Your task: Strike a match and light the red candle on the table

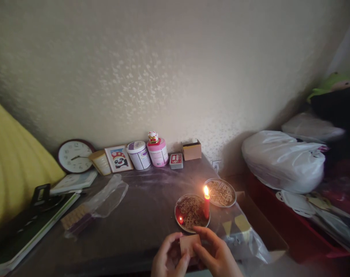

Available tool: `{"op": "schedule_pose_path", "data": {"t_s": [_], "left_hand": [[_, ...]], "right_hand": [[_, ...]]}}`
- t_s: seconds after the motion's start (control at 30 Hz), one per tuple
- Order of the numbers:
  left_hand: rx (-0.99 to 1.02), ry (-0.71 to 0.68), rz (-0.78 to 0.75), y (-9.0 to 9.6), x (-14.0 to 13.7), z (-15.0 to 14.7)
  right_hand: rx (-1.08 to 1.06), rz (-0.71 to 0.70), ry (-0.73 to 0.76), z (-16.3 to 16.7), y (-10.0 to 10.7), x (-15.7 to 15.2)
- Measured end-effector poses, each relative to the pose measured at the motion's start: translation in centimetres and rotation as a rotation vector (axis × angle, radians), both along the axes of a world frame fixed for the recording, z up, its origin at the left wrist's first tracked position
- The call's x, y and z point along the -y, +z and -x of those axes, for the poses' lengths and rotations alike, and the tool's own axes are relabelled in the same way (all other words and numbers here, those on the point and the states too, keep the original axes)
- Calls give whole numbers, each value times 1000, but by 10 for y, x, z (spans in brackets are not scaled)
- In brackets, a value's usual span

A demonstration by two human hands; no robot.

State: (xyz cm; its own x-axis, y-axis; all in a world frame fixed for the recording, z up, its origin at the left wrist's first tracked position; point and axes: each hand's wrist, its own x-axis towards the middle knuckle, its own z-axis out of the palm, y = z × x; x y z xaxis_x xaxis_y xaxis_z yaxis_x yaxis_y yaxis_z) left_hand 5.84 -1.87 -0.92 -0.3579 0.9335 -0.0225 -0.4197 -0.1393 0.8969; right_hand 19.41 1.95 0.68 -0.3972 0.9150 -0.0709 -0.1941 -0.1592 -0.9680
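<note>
Both hands are closed around a small tan, square-faced box [190, 245] at the table's near edge. My left hand [169, 256] grips its left side, with the thumb low on the face. My right hand [215, 252] holds the right side between thumb and fingers. Just beyond the fingers lies a round metal-rimmed plate [191, 195] of dark brown bits. A lit red candle [206, 207] rises upright at the plate's right side. On its left is a small red spot with a bright glow [180, 219]; whether this is a flame or a reflection, I cannot tell.
A second plate [221, 181] with paler bits stands behind. Against the wall are a clock [75, 156], a panda picture [119, 159], two canisters [139, 156] and an open box [192, 151]. Plastic-wrapped blocks [77, 219] lie left; a white bag [284, 161] sits right.
</note>
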Motion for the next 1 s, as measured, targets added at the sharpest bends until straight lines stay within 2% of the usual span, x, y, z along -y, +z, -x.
{"op": "schedule_pose_path", "data": {"t_s": [0.13, 0.27, 0.37, 0.67, 0.87, 1.0], "left_hand": [[22, 82, 36, 9, -2, 6], [65, 113, 63, 14, -3, 8], [32, 125, 92, 13, -4, 7], [0, 93, 126, 3, -6, 13], [-102, 167, 146, -11, -8, 14], [-172, 47, 201, -15, -8, 19]], "right_hand": [[99, -188, 52, -1, 0, 2], [308, -383, 6, -3, 0, 3], [385, -491, -32, -3, -1, 3], [439, -582, -29, -2, -1, 2], [538, -692, -26, 0, -1, 3], [596, -718, 21, 1, -2, 3]]}}
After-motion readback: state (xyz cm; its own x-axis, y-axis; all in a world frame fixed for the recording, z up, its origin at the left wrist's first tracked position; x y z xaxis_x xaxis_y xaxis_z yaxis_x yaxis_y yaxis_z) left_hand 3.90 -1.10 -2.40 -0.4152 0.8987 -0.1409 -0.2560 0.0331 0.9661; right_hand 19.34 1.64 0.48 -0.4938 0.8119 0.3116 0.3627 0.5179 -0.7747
